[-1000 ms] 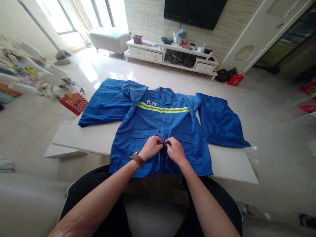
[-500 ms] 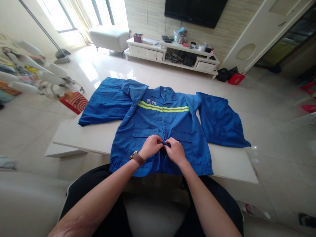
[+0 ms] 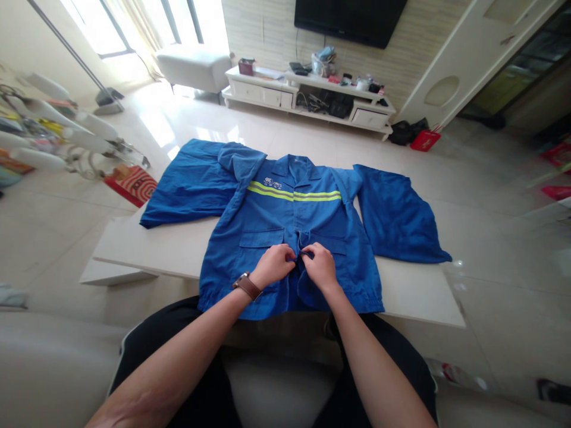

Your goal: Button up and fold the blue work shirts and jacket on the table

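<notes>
Your left hand (image 3: pixel 277 264) pinches the jacket (image 3: pixel 292 217) at its front opening, your right hand (image 3: pixel 320 265) doing likewise just beside it. The jacket lies face-up on the table (image 3: pixel 419 291), collar (image 3: pixel 281 167) at twelve o'clock; a blue cloth (image 3: pixel 191 184) lies at ten, a second cloth (image 3: pixel 395 214) at two, and the TV (image 3: pixel 350 21) hangs beyond, just past twelve.

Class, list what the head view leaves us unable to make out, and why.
- Head view: whether a button sits at the fingertips of the left hand or right hand; the hands cover it.
- Head view: the white lettering on the blue jacket; too small.
- Head view: the television's top; cut off by the upper edge.
</notes>
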A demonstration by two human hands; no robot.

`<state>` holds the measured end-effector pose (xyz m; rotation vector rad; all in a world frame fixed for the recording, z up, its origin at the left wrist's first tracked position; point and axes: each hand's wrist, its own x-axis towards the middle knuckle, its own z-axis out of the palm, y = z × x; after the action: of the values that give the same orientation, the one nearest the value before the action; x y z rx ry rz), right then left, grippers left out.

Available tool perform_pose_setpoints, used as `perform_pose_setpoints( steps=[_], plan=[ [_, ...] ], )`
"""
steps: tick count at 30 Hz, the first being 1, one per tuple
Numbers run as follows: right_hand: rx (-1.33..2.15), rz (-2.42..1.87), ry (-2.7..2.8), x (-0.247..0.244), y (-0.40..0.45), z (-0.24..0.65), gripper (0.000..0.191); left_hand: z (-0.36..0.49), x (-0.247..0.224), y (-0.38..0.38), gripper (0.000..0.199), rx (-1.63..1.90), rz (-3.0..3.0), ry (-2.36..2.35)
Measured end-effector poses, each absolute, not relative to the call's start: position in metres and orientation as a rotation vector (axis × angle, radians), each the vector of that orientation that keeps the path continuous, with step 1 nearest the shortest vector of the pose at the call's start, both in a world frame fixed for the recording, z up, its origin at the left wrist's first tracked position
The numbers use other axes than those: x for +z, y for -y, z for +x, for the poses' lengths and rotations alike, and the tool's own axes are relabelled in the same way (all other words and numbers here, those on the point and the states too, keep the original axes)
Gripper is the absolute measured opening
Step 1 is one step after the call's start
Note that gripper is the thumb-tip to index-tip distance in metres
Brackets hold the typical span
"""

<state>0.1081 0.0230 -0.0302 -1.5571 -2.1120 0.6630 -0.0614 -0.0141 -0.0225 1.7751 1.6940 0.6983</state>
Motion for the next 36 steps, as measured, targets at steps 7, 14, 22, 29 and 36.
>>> perform_pose_setpoints(
  steps=[7,14,22,29,36],
  plan=[
    [0.647,-1.470,2.048,-0.024,-0.023,0.106,0.014,-0.068,-0.030,0.013,0.027,0.440,1.781,-1.670],
    [0.826,-1.359,2.051,-0.019,-0.018,0.111,0.017,-0.070,-0.029,0.014,0.015,0.303,1.720,-1.611],
    [1.221,-1.059,2.002,-0.008,-0.014,0.113,0.016,-0.068,-0.023,0.009,0.020,0.688,1.589,-1.912],
    [1.631,-0.820,2.046,0.008,-0.007,0.112,0.018,-0.063,-0.023,0.011,0.027,0.611,1.649,-2.059],
    [1.343,-1.294,1.960,-0.005,-0.008,0.113,0.054,-0.066,-0.021,0.011,0.020,0.605,1.700,-1.975]
  ],
)
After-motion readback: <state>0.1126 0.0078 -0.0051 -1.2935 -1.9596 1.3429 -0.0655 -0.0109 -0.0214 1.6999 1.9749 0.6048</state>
